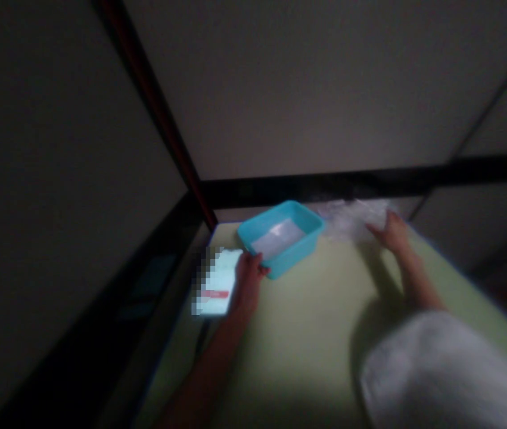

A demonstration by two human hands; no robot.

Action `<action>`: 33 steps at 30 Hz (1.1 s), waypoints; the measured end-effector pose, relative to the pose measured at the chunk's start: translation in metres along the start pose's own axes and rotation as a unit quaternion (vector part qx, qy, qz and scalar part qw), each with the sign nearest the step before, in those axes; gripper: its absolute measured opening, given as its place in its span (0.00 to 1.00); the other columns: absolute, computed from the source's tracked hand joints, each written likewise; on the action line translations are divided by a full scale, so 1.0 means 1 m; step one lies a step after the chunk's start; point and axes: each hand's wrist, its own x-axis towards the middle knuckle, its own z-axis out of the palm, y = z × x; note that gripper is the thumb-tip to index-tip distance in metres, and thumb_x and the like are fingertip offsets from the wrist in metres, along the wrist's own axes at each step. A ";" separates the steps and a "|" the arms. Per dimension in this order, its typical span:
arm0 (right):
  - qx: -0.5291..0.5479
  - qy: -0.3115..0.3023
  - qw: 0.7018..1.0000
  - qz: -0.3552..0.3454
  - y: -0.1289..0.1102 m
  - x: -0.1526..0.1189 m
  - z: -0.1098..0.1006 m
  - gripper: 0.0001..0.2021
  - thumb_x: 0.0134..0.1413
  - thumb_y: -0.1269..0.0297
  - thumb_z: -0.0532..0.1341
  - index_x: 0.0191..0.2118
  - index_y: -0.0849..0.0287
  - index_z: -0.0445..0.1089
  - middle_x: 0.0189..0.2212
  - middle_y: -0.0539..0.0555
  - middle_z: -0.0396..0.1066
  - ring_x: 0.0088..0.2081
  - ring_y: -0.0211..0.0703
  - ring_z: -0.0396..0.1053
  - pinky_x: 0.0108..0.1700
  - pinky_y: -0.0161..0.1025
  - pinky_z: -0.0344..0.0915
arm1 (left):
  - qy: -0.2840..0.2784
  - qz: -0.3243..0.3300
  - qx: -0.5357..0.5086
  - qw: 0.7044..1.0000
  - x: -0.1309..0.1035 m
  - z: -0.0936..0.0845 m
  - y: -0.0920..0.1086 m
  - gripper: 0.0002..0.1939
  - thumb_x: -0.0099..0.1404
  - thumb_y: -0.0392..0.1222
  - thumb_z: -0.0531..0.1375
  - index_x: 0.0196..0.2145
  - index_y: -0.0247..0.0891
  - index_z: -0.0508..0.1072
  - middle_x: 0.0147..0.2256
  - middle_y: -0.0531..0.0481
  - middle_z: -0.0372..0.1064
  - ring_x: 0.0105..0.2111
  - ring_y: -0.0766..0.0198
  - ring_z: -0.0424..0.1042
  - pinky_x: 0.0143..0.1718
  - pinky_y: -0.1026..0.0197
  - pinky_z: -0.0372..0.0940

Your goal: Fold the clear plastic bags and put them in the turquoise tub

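Observation:
A turquoise plastic basin point(295, 255) stands near the far left corner of the table, with a flat whitish sheet or packet point(280, 237) inside it. My left hand point(249, 277) grips the basin's near left corner, fingers closed at the rim. At the far right, my right hand point(392, 231) is closed on crinkled clear plastic point(349, 219), which spreads leftward from my fingers to the basin's side. Blur hides the exact shape of the plastic and whether anything is in it.
A lit phone point(220, 283), partly pixelated, is just left of my left hand. The pale yellow-green table point(307, 333) meets a wall with a dark band point(324, 187) at its far edge. A dark red post point(159, 119) rises at the far left corner. Light is dim.

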 end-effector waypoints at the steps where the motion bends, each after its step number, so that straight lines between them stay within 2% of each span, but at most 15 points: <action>1: -0.003 -0.007 1.000 0.005 0.006 -0.004 0.009 0.28 0.50 0.57 0.60 0.53 0.71 0.61 0.50 0.74 0.64 0.51 0.62 0.63 0.47 0.52 0.61 | 0.002 0.002 -0.002 1.000 0.001 0.000 0.000 0.16 0.46 0.46 0.65 0.27 0.37 0.62 0.22 0.60 0.61 0.20 0.73 0.62 0.24 0.67 0.63; 4: -0.004 -0.018 1.000 0.015 0.012 -0.016 0.023 0.19 0.52 0.60 0.58 0.46 0.67 0.68 0.44 0.71 0.69 0.43 0.56 0.69 0.41 0.46 0.63 | 0.009 0.012 -0.008 1.000 0.005 -0.001 0.000 0.17 0.46 0.46 0.65 0.27 0.37 0.62 0.21 0.60 0.60 0.19 0.74 0.61 0.26 0.66 0.64; 7: -0.003 -0.012 1.000 0.020 0.010 -0.019 0.023 0.14 0.55 0.63 0.53 0.37 0.66 0.72 0.40 0.69 0.72 0.39 0.53 0.70 0.39 0.45 0.64 | 0.014 0.025 -0.014 0.999 0.008 -0.001 -0.002 0.18 0.47 0.47 0.66 0.27 0.37 0.62 0.21 0.60 0.60 0.20 0.74 0.62 0.29 0.64 0.66; 10: -0.001 0.010 1.000 0.019 0.005 -0.013 0.015 0.17 0.59 0.64 0.48 0.39 0.66 0.73 0.41 0.69 0.72 0.40 0.53 0.70 0.41 0.46 0.63 | 0.013 0.039 -0.025 0.999 0.011 -0.001 -0.005 0.19 0.47 0.48 0.66 0.29 0.38 0.62 0.24 0.59 0.62 0.24 0.72 0.66 0.36 0.61 0.67; 12: -0.003 0.031 0.999 0.019 -0.002 -0.009 0.007 0.19 0.59 0.64 0.47 0.42 0.66 0.72 0.45 0.69 0.71 0.43 0.55 0.69 0.44 0.50 0.62 | 0.013 0.046 -0.032 0.998 0.013 -0.001 -0.008 0.20 0.46 0.49 0.66 0.31 0.39 0.63 0.26 0.59 0.63 0.27 0.71 0.69 0.39 0.59 0.67; 15: -0.009 0.064 0.998 0.010 -0.017 -0.003 -0.012 0.19 0.60 0.64 0.46 0.45 0.66 0.71 0.52 0.69 0.65 0.50 0.60 0.65 0.50 0.60 0.56 | 0.013 0.046 -0.033 0.998 0.015 -0.004 -0.012 0.21 0.46 0.48 0.66 0.34 0.39 0.63 0.28 0.57 0.65 0.30 0.69 0.70 0.40 0.58 0.66; 17: -0.006 0.080 0.997 -0.007 -0.028 0.002 -0.032 0.19 0.60 0.63 0.47 0.45 0.67 0.71 0.55 0.69 0.63 0.52 0.62 0.63 0.52 0.62 0.53 | 0.014 0.041 -0.026 0.999 0.015 -0.006 -0.014 0.19 0.48 0.48 0.64 0.34 0.39 0.62 0.28 0.57 0.65 0.29 0.68 0.70 0.38 0.58 0.66; 19: 0.008 0.088 0.995 -0.035 -0.041 0.007 -0.056 0.19 0.60 0.63 0.46 0.43 0.67 0.72 0.52 0.67 0.66 0.51 0.59 0.65 0.51 0.56 0.57 | 0.019 0.039 -0.014 0.999 0.012 -0.007 -0.017 0.16 0.50 0.46 0.62 0.34 0.39 0.62 0.28 0.57 0.65 0.28 0.69 0.69 0.36 0.61 0.65; 22: 0.043 0.084 0.992 -0.089 -0.064 0.003 -0.088 0.19 0.61 0.59 0.48 0.40 0.65 0.72 0.39 0.65 0.74 0.39 0.54 0.71 0.41 0.47 0.65 | 0.007 0.037 0.013 0.999 0.005 -0.005 -0.021 0.13 0.51 0.44 0.61 0.34 0.39 0.63 0.27 0.58 0.65 0.27 0.71 0.67 0.33 0.65 0.63; 24: 0.057 0.063 0.987 -0.135 -0.078 -0.010 -0.100 0.15 0.59 0.59 0.51 0.39 0.62 0.72 0.37 0.61 0.74 0.36 0.51 0.72 0.38 0.43 0.66 | -0.028 0.023 0.036 0.999 -0.002 0.000 -0.025 0.12 0.50 0.42 0.61 0.32 0.38 0.65 0.26 0.57 0.65 0.27 0.70 0.68 0.32 0.65 0.63; 25: 0.062 0.042 0.982 -0.174 -0.085 -0.020 -0.102 0.13 0.59 0.61 0.52 0.40 0.60 0.71 0.38 0.60 0.74 0.37 0.49 0.72 0.39 0.42 0.66 | -0.053 0.011 0.046 0.997 -0.006 0.002 -0.028 0.11 0.50 0.42 0.62 0.31 0.37 0.66 0.26 0.56 0.66 0.27 0.69 0.68 0.32 0.65 0.63; 26: 0.060 0.009 0.967 -0.247 -0.090 -0.032 -0.101 0.12 0.59 0.64 0.51 0.41 0.60 0.71 0.40 0.61 0.73 0.40 0.50 0.71 0.41 0.43 0.66 | -0.078 -0.005 0.055 0.995 -0.009 0.005 -0.031 0.11 0.50 0.42 0.62 0.31 0.37 0.66 0.26 0.54 0.67 0.27 0.67 0.70 0.32 0.64 0.63; 28: 0.021 -0.100 0.922 -0.373 -0.098 -0.060 -0.094 0.12 0.60 0.68 0.50 0.42 0.58 0.70 0.41 0.61 0.72 0.40 0.50 0.71 0.40 0.43 0.66 | -0.121 -0.038 0.066 0.990 -0.014 0.008 -0.037 0.11 0.51 0.44 0.62 0.31 0.36 0.67 0.26 0.52 0.69 0.28 0.64 0.71 0.32 0.62 0.65; 31: -0.026 -0.211 0.873 -0.439 -0.102 -0.102 -0.075 0.14 0.60 0.74 0.47 0.38 0.59 0.70 0.39 0.61 0.73 0.37 0.48 0.71 0.36 0.41 0.66 | -0.150 -0.070 0.073 0.983 -0.016 0.010 -0.043 0.14 0.55 0.49 0.59 0.34 0.36 0.65 0.28 0.49 0.70 0.28 0.62 0.73 0.32 0.59 0.66; 33: -0.023 -0.264 0.855 -0.446 -0.105 -0.125 -0.063 0.14 0.59 0.75 0.47 0.35 0.60 0.69 0.36 0.60 0.73 0.33 0.46 0.71 0.34 0.39 0.66 | -0.158 -0.078 0.077 0.981 -0.016 0.010 -0.045 0.15 0.57 0.51 0.56 0.36 0.36 0.64 0.30 0.47 0.71 0.29 0.62 0.73 0.33 0.59 0.66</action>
